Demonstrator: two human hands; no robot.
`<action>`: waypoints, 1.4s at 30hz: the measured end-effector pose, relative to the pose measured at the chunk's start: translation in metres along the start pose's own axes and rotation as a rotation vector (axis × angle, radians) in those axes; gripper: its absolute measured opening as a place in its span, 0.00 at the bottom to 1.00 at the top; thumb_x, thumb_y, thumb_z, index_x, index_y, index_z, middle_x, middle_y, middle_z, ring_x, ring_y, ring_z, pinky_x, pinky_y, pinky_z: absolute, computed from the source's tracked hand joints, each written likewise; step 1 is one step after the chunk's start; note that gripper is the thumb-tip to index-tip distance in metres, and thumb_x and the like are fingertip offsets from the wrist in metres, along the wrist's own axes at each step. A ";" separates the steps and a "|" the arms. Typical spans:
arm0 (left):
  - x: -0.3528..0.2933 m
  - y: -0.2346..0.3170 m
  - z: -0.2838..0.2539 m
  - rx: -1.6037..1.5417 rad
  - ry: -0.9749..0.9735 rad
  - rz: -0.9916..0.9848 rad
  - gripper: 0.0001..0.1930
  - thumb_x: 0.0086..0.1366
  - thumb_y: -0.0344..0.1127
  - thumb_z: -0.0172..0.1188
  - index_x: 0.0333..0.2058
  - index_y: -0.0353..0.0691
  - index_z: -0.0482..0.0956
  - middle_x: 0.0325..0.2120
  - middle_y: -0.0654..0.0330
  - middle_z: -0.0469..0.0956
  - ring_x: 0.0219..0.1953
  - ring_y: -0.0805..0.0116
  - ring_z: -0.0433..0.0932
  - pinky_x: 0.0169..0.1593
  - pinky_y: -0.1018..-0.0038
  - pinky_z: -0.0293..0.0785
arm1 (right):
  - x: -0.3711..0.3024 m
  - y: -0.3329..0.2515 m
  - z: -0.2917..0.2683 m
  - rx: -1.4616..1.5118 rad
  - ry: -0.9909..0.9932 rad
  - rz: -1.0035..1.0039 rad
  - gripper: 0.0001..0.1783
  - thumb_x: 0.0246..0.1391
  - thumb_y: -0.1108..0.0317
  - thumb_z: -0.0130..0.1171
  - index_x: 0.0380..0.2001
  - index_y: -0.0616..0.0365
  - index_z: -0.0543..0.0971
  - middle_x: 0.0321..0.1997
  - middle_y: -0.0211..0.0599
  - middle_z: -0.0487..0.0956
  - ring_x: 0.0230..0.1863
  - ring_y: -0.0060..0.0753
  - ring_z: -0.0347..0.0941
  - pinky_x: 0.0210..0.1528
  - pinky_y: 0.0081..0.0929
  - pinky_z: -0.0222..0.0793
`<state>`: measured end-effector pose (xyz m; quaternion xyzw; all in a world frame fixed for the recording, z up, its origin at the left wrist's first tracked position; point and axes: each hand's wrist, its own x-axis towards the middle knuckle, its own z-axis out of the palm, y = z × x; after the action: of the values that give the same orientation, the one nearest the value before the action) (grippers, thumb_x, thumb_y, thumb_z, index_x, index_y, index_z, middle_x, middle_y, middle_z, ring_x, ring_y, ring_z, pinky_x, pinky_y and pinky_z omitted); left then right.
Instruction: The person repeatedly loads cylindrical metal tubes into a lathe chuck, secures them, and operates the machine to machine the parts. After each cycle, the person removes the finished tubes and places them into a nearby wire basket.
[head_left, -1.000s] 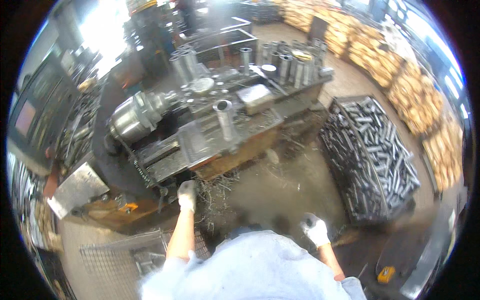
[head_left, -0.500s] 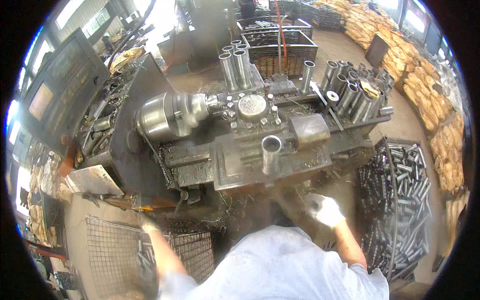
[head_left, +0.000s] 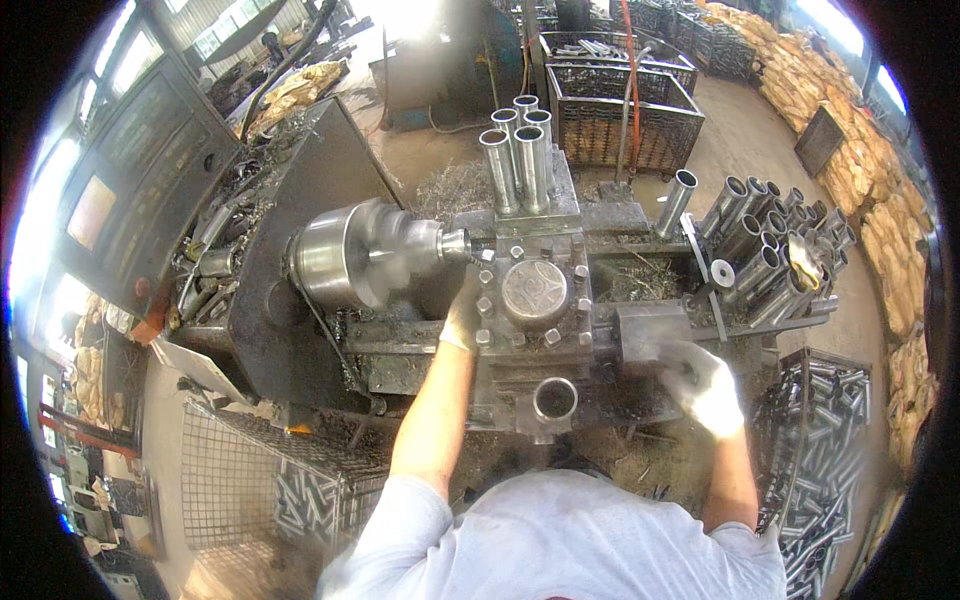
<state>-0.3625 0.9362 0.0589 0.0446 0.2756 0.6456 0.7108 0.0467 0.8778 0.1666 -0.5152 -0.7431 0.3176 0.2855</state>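
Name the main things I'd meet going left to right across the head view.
Dark panel, large steel cylinder, left hand, round metal cap, right hand, pile of short metal tubes.

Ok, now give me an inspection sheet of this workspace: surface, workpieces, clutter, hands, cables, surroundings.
Surface: dark machine bed carrying a steel chuck and a round-capped tool post.
Workpieces: upright tube cluster beyond the tool post, single tube on the near side, larger tube group at right.
Clutter: metal shavings; flat bar beside the larger group.
Hands: gloved left hand beside the tool post, fingers unclear; gloved right hand blurred near a metal block, contact unclear.
Cables: red line by the rear crates; dark cable or hose upper left.
Surroundings: wire basket left, crate of metal pieces right, stacked yellowish bundles far right.
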 end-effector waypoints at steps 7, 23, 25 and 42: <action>-0.005 0.034 0.036 1.268 0.457 0.680 0.31 0.70 0.60 0.64 0.49 0.32 0.87 0.45 0.48 0.88 0.43 0.57 0.86 0.50 0.60 0.81 | 0.000 -0.011 0.010 0.090 0.020 0.055 0.21 0.52 0.70 0.71 0.51 0.62 0.86 0.48 0.47 0.89 0.49 0.36 0.87 0.55 0.33 0.80; 0.079 0.266 0.167 2.471 0.469 0.320 0.48 0.67 0.68 0.64 0.76 0.44 0.64 0.69 0.43 0.73 0.72 0.48 0.71 0.74 0.62 0.67 | 0.086 -0.039 -0.040 -0.315 0.159 -0.411 0.19 0.53 0.74 0.70 0.50 0.60 0.84 0.48 0.49 0.87 0.48 0.50 0.87 0.52 0.34 0.82; 0.066 0.247 0.151 2.354 0.360 0.391 0.50 0.62 0.66 0.70 0.74 0.42 0.67 0.68 0.44 0.75 0.71 0.48 0.73 0.74 0.62 0.68 | 0.116 -0.028 -0.039 -0.502 0.082 -0.487 0.21 0.54 0.68 0.69 0.52 0.58 0.84 0.48 0.45 0.88 0.47 0.51 0.86 0.50 0.39 0.81; 0.058 0.140 0.072 2.972 -0.169 0.329 0.40 0.40 0.62 0.80 0.47 0.39 0.86 0.53 0.44 0.84 0.64 0.46 0.78 0.76 0.53 0.61 | 0.265 0.017 -0.018 -0.959 -0.383 -0.194 0.17 0.55 0.54 0.66 0.40 0.52 0.90 0.34 0.48 0.88 0.40 0.51 0.88 0.47 0.48 0.83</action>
<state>-0.4547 1.0348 0.1591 0.7732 0.6143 -0.1500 -0.0474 -0.0110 1.1364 0.1907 -0.4493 -0.8883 0.0025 -0.0952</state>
